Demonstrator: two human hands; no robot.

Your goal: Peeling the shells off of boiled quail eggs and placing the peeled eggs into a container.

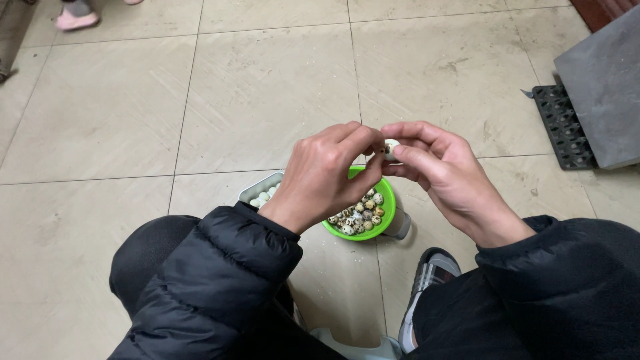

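My left hand (327, 173) and my right hand (443, 177) meet above the floor, both pinching one small speckled quail egg (390, 149) between their fingertips. Part of its shell looks white and bare. Directly below the hands sits a green bowl (388, 200) holding several speckled quail eggs (360, 217). To its left a white container (257, 189) holds several pale, peeled eggs (262, 197). Both arms wear black padded sleeves.
Beige floor tiles spread all around. A grey slab (603, 87) lies over a black grid mat (563, 127) at the right. My knee (143, 257) and a striped shoe (427, 283) are below. Another person's pink shoe (75, 20) shows at top left.
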